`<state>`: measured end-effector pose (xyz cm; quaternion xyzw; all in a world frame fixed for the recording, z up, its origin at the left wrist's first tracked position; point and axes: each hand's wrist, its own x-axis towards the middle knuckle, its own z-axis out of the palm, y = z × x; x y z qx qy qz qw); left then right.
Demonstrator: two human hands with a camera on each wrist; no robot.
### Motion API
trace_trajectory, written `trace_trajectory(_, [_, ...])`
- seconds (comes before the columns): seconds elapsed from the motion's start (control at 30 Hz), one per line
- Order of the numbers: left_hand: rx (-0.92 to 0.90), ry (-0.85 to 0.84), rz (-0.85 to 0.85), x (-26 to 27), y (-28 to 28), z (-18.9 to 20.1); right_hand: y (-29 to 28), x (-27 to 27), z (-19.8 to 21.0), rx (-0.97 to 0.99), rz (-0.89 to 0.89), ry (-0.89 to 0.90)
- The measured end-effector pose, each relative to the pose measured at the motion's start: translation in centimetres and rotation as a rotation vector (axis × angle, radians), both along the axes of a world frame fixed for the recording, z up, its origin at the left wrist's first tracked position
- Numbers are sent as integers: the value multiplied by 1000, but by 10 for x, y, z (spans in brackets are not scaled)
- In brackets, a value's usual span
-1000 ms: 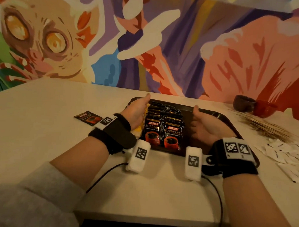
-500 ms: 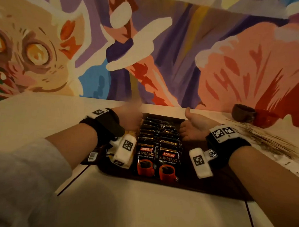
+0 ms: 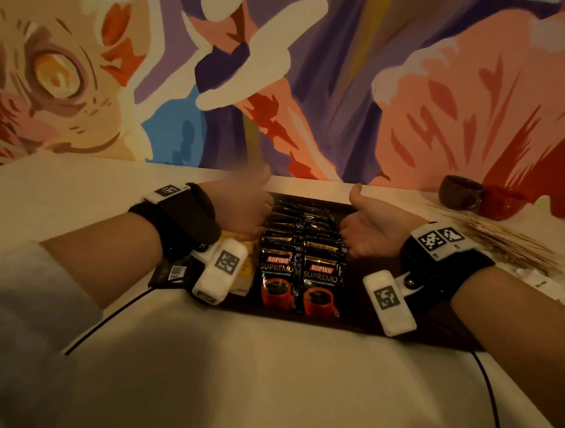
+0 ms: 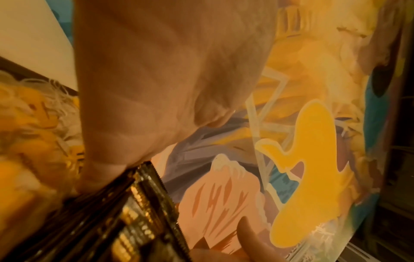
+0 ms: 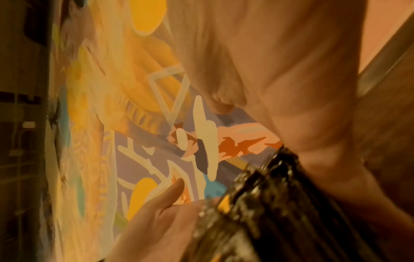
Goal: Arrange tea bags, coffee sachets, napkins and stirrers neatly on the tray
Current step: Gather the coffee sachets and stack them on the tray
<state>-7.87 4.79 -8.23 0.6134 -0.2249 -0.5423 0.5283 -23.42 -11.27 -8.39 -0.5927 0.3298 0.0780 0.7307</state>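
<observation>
— Inspector: Where did your hands stand?

— Recorder: Your left hand point(image 3: 239, 208) and right hand point(image 3: 369, 229) stood on edge, palms facing, one at each side of the coffee sachets point(image 3: 300, 247). Fingers were straight and thumbs up, pressing the sachets' sides and gripping nothing.

— Inspector: And the sachets?

— Recorder: They lay in two overlapping rows on the dark tray point(image 3: 362, 283), which sat on the pale surface point(image 3: 267, 375). Yellow tea bags point(image 3: 244, 273) lay on the tray just left of them, partly hidden by your left wrist. One sachet point(image 3: 170, 270) lay at the tray's left edge. The stirrers point(image 3: 506, 243) lay on the surface to the right, off the tray, near two cups point(image 3: 479, 196).
</observation>
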Motion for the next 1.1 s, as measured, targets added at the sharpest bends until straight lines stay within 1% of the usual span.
trace_trajectory(0.07, [4,-16,-10,-6,3,0,9,1,1,23,-31,-32])
trace_trajectory(0.17, [-4,-40,21,-13,11,5,12,-4,5,-18,-63,-18])
trace_trajectory(0.3, [-49,-1,78,-20,24,12,14,-18,9,-36,-31,45])
trace_trajectory(0.5, [-83,-10,68,-39,29,4,36,-23,1,22,-6,-36])
trace_trajectory(0.63, [-114,-10,97,-39,35,3,41,-32,0,16,-36,-15])
trace_trajectory(0.73, [-128,21,78,-46,41,0,52,-37,-1,0,-34,-14])
trace_trajectory(0.8, [-123,-6,59,-55,47,1,62,-41,3,-39,-30,-3])
trace_trajectory(0.9, [-100,-136,117,-50,63,17,70,-44,21,-215,-67,46])
trace_trajectory(0.97, [-53,-287,135,-33,77,25,72,-42,33,-402,-165,-18])
trace_trajectory(1.03, [54,-519,183,-13,91,27,79,-39,43,-645,-233,-91])
trace_trajectory(1.07, [126,-648,211,-4,97,25,85,-37,47,-744,-244,-123])
trace_trajectory(1.1, [205,-765,214,5,103,22,92,-35,49,-801,-240,-160])
